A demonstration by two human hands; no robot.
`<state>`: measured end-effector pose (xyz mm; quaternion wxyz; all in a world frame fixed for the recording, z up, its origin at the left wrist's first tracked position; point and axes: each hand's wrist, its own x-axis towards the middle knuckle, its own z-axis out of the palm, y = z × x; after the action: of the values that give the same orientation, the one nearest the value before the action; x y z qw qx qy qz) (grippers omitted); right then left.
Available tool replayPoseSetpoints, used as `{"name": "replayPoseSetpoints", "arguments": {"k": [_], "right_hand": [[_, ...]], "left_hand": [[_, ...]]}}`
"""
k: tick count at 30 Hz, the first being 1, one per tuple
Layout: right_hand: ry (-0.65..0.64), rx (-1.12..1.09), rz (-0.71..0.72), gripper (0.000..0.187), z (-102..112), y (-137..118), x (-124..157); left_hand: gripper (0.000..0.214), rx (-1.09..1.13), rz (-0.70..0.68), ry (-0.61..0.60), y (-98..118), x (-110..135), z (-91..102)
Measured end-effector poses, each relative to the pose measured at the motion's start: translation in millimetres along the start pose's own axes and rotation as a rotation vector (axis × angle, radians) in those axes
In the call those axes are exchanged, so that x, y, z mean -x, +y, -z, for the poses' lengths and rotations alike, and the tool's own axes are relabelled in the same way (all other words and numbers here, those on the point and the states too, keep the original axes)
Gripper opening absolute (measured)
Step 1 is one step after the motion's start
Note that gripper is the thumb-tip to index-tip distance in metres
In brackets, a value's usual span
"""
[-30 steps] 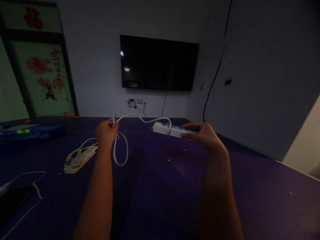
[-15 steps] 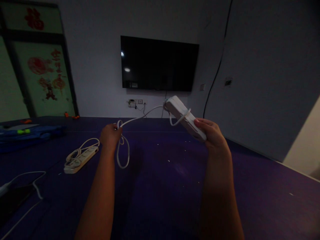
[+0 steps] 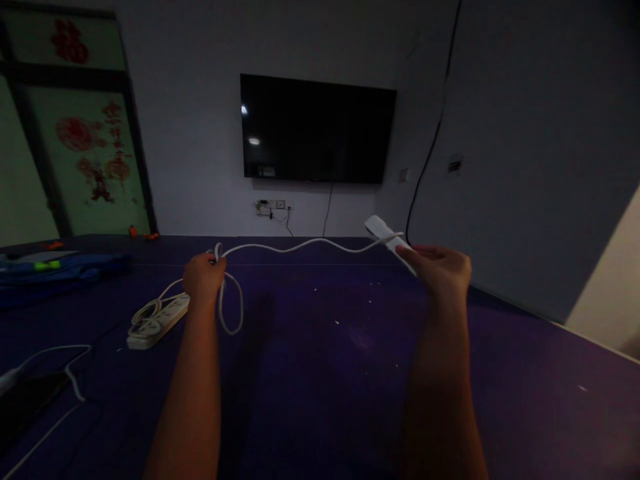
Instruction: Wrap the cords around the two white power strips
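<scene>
My right hand is closed around one end of a white power strip, held tilted in the air with its far end up and to the left. From the strip a white cord runs in a slack wave to my left hand. The fingers there are closed on the cord, and a loop of it hangs below them. Just left of my left forearm, a second power strip lies on the purple surface, its own cord coiled on top.
Blue cloth with a bright green item lies at far left. Nearer, a dark flat object has a white cable beside it. A television hangs on the wall above sockets. Small white scraps dot the purple surface.
My hands have moved farther apart, the left one going left. The power strip has turned and shifted right and down. Cord that wrapped around it now stretches across between my hands.
</scene>
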<state>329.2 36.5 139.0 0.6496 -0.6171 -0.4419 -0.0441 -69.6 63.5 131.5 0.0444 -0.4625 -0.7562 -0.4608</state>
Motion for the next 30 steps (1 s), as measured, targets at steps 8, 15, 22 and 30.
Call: {"name": "replayPoseSetpoints", "arguments": {"k": [8,15,22,30], "right_hand": [[-0.648,0.304,0.116,0.037,10.3,-0.8,6.2],[-1.103,0.105,0.136,0.028,2.6,-14.2,21.8],[-0.963,-0.245,0.049,0.035,6.5,-39.1,27.5],[-0.567,-0.509,-0.147,0.04,-13.8,-56.3,35.2]], "left_hand": [[0.026,0.328,0.056,0.27,-0.8,-6.3,-2.4],[0.029,0.379,0.012,0.274,1.2,-6.0,-6.4],[0.024,0.087,-0.077,0.039,9.5,0.1,-13.9],[0.021,-0.09,-0.288,-0.347,19.0,8.8,-37.9]]}}
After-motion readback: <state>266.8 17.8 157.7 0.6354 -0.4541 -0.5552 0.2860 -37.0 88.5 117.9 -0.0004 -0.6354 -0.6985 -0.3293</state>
